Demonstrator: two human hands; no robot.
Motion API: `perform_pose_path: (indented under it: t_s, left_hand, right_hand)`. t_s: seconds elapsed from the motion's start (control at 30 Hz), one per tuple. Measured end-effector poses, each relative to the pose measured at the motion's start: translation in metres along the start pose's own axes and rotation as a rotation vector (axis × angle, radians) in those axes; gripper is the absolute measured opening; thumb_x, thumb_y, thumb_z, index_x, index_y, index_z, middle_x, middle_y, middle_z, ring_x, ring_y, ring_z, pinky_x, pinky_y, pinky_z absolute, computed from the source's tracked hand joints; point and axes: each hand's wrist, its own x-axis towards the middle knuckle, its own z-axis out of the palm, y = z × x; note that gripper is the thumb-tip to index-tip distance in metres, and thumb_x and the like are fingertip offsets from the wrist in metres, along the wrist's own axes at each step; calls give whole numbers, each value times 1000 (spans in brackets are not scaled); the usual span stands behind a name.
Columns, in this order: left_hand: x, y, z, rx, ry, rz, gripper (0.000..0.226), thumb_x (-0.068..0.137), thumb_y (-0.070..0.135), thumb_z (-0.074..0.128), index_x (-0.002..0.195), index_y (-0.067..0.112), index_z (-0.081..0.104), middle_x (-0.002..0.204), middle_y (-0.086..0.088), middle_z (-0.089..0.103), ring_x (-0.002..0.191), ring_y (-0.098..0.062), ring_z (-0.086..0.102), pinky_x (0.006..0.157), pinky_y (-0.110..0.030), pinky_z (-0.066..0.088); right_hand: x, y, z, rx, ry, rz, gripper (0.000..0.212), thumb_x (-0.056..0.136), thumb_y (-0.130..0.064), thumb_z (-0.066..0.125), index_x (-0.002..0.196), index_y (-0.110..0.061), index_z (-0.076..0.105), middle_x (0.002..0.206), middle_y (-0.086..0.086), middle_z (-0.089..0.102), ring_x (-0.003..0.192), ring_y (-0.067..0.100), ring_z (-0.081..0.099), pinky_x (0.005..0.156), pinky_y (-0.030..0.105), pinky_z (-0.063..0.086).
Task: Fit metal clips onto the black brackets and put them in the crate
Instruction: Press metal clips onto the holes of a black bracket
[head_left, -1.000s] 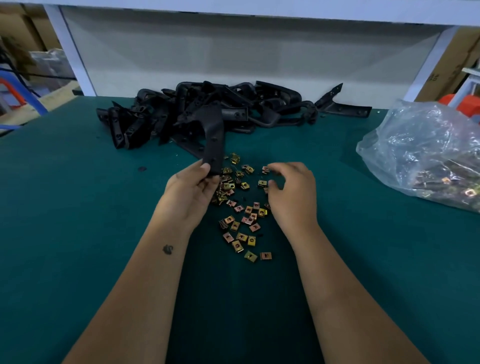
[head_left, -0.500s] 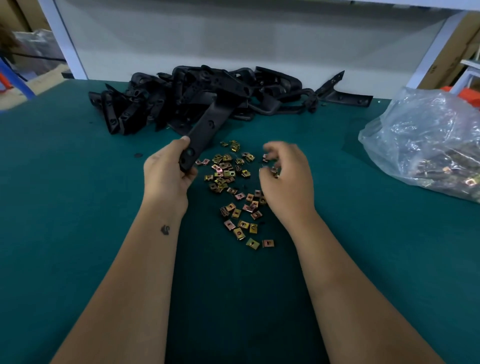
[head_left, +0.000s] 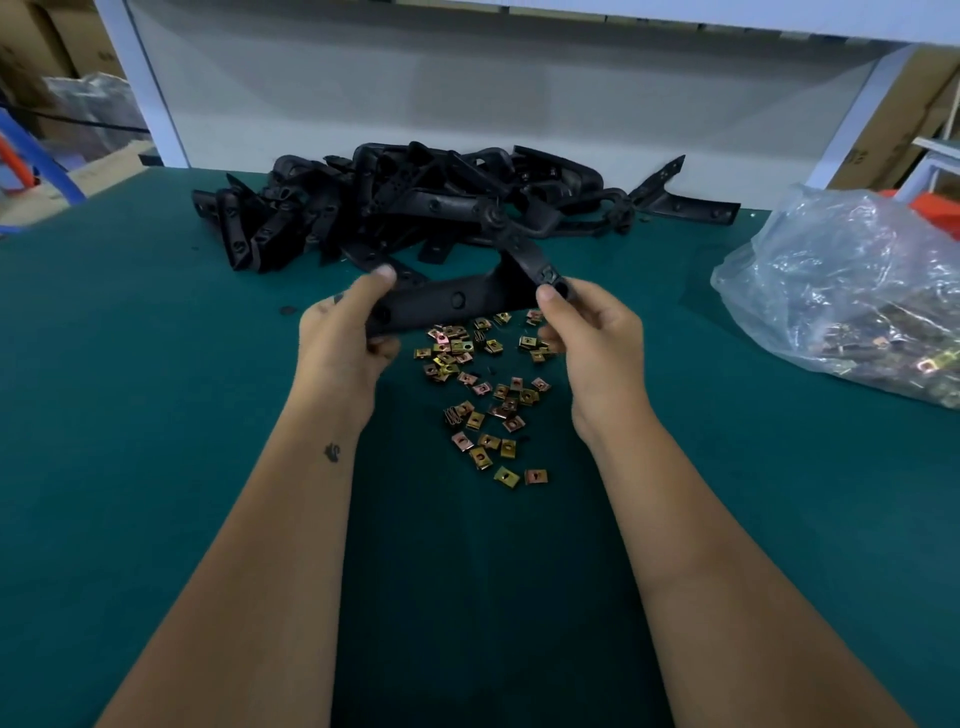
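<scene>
Two bare forearms reach from the near edge of the green table (head_left: 156, 467) toward its middle. Loose metal clips (head_left: 485, 395) lie scattered on the surface between the wrists and under the hands. The left hand (head_left: 345, 332) grips one end of a black bracket (head_left: 457, 301), thumb on top and fingers curled beneath. The right hand (head_left: 587, 332) pinches the bracket's other end, thumb pressed beside a clip (head_left: 548, 274) seated at that tip. The bracket is held just above the scattered clips, not touching the surface. Behind it, a pile (head_left: 415, 208) of black brackets sits near the far edge. A clear bag (head_left: 852, 291) containing more clips rests toward the right edge, well apart from the hands.
</scene>
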Motion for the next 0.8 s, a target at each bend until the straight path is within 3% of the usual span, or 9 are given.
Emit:
perform_pose_path:
  t_s: [0.03,0.07,0.13,0.27,0.4,0.5,0.6,0.7,0.8]
  left_hand:
    - [-2,-1,4,-141,-42,-17,22,89,37,68,83,17,64,74,8,62,63,-9,51,58,-20,45]
    - [-3,-4,8,-252,-94,-40,35,90,49,63,102,16,67,92,5,68,78,-10,61,70,-23,51]
    - [-8,-7,16,-246,-197,-79,57,89,58,56,129,18,59,119,-2,68,107,-16,65,91,-31,54]
    - [-15,-20,35,-53,-275,-101,34,100,26,54,128,6,58,113,-11,70,94,-22,67,81,-34,55]
    - [-3,-20,30,-124,-49,-78,14,102,7,48,105,11,61,91,-6,75,84,-21,73,74,-37,60]
    - [7,-17,19,-131,50,-117,11,102,6,47,109,12,53,95,-5,73,77,-16,73,60,-32,59]
    - [9,-20,17,-128,42,-131,17,102,3,46,113,14,52,105,-6,70,84,-17,71,63,-32,59]
    - [8,-21,19,-169,-7,-125,23,101,-1,45,118,11,55,114,-9,69,96,-21,70,68,-34,60]
    - [6,-22,21,-179,-39,-130,21,100,-2,46,111,10,59,111,-11,70,94,-22,70,70,-36,60]
  right_hand:
    - [0,-1,2,100,13,50,9,91,-17,68,84,-22,70,69,-13,65,65,4,59,64,17,48]
    - [-1,-2,4,193,19,96,8,91,-14,68,84,-18,69,70,-8,65,65,7,61,64,20,49]
    - [-3,-2,10,305,-3,149,10,91,-9,67,83,-14,66,73,-3,67,68,13,64,66,25,51]
    - [-10,0,24,272,-176,135,8,93,-14,65,85,-15,69,77,0,71,70,15,66,68,26,54]
    - [-15,6,25,-382,-207,-75,9,92,-26,61,98,-28,68,90,-19,67,87,-3,61,75,15,48]
    - [-16,7,18,-728,-268,-175,16,88,-17,55,93,-27,67,92,-18,56,87,3,55,71,24,46]
    - [-14,7,13,-927,-423,-204,6,84,-24,61,87,-24,66,89,-15,49,95,12,46,76,28,37]
    - [-13,10,13,-1003,-490,-232,8,83,-29,66,87,-23,66,92,-7,51,100,16,43,85,30,37]
    - [-13,12,14,-936,-459,-238,6,85,-27,70,85,-23,65,90,-9,53,93,11,45,80,27,38]
